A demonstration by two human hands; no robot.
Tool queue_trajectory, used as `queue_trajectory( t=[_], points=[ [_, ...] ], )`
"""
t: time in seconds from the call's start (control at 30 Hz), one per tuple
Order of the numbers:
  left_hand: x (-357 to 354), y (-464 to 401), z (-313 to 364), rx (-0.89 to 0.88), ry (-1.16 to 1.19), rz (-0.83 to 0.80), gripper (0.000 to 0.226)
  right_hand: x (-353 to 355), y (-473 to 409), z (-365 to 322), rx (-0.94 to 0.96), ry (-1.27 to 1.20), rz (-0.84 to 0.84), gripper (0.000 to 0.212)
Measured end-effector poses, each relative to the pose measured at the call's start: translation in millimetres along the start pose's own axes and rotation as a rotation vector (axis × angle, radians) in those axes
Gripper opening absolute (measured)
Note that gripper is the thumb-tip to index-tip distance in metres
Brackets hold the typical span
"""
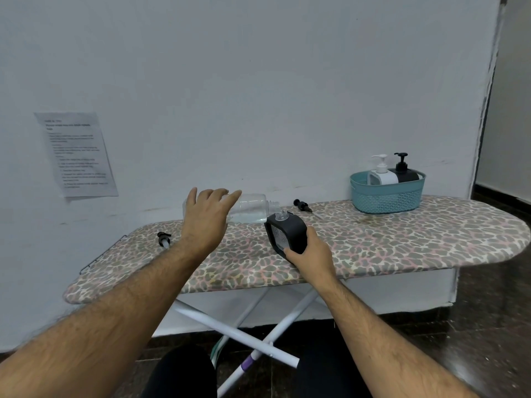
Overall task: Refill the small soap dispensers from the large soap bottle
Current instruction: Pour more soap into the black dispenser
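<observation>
My left hand [205,218] grips the large clear soap bottle [250,209], which is tipped on its side with its open neck over the mouth of a small black dispenser [286,234]. Clear liquid lies in the lower part of the bottle. My right hand [311,254] holds the black dispenser's lower end on the ironing board; its pump is off and its mouth is open. A black pump head [301,205] lies just behind the dispenser. Another pump [163,239] lies at the board's left.
The leopard-print ironing board [373,245] stands against a white wall. At its back right a teal basket [386,196] holds a white dispenser [380,173] and a black dispenser [403,170]. A printed sheet [76,153] hangs on the wall at left.
</observation>
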State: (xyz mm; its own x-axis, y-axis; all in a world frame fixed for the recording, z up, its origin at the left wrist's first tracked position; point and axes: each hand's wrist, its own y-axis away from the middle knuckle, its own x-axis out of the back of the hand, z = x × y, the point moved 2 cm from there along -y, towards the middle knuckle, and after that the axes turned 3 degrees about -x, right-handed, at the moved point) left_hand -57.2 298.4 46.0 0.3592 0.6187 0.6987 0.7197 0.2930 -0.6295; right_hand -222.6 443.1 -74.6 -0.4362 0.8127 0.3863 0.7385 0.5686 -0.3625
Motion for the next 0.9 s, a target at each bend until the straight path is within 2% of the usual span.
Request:
queue_trajectory(
  t=[0.9],
  points=[
    [1.1,-4.1,4.4,0.004,-0.023,0.012,0.074,1.3,-4.3,3.3,-0.026,0.007,-0.031,0.057]
  ],
)
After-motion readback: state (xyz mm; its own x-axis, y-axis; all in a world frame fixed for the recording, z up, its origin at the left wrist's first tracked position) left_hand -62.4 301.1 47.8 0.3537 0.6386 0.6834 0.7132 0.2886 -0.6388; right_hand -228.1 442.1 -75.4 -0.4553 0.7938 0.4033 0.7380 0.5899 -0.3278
